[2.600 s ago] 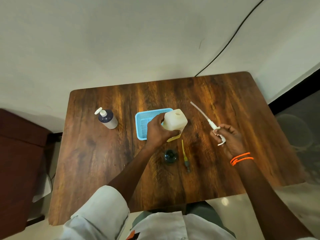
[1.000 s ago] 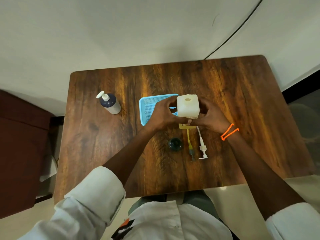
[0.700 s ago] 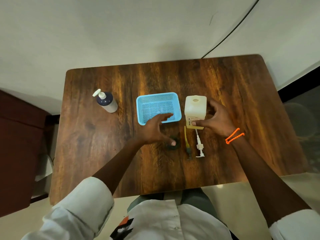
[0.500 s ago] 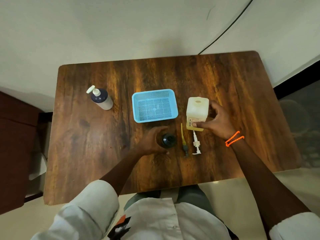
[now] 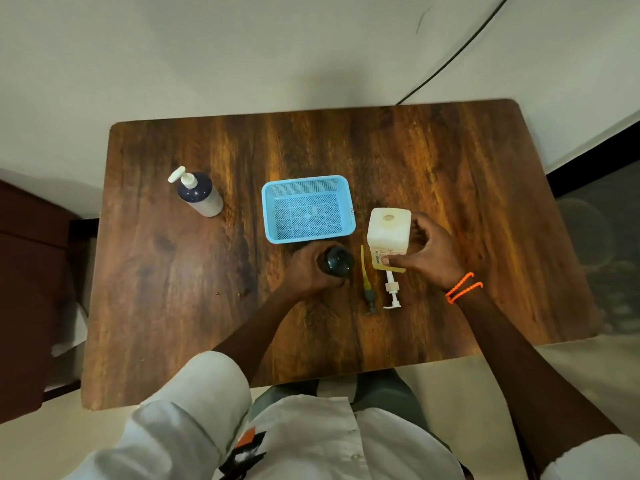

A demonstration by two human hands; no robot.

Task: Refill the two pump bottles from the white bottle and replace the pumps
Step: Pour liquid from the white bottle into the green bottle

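Both hands on bottles at the middle of the wooden counter.

The blue basket sits at the centre, slightly toward the far edge; the white bottle stands upright just right of it, the right hand wrapped around its side and thumb on its label; the capped pump bottle stands near the far left corner; the left hand grips the open dark bottle just in front of the basket; a yellow-tubed pump and a white pump lie between the hands, toward the near edge.
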